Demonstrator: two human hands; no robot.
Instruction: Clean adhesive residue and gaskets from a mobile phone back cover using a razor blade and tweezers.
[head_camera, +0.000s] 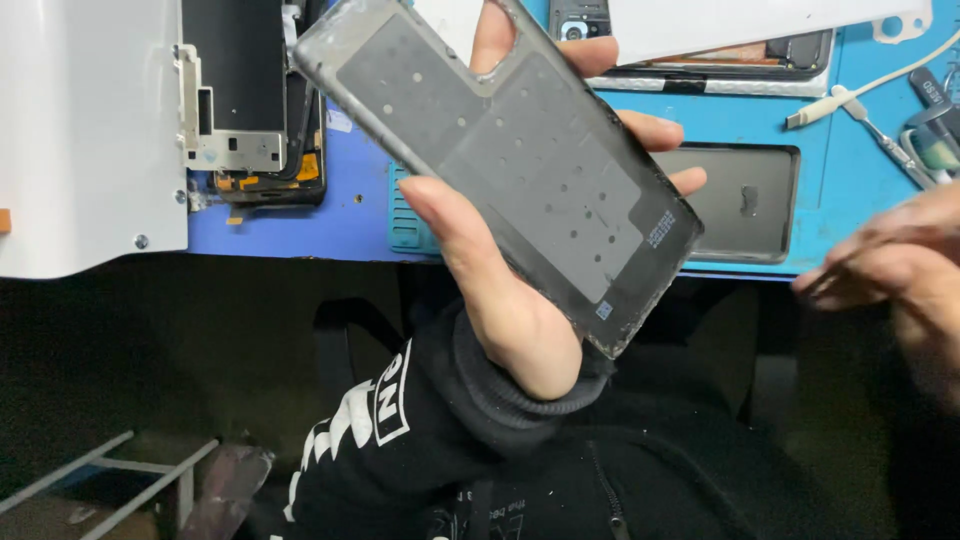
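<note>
Up close to the camera, the left hand (505, 300) has a dark grey phone back cover (510, 160) in its grip, thumb laid along the near edge, fingers wrapped round the far side. Cover is tilted, inner face up, showing a darker patch and small dots, raised above the front edge of the blue desk (350, 215). Over on the right, the right hand (890, 265) hangs blurred, fingers loosely together, holding nothing I can make out. Beneath the cover, a dark rectangular pad (750, 200) lies on the desk. Far left, an opened phone (255, 110) rests beside a white housing (85, 130). Top right, tweezers (885, 140) and a white cable (860, 95).
</note>
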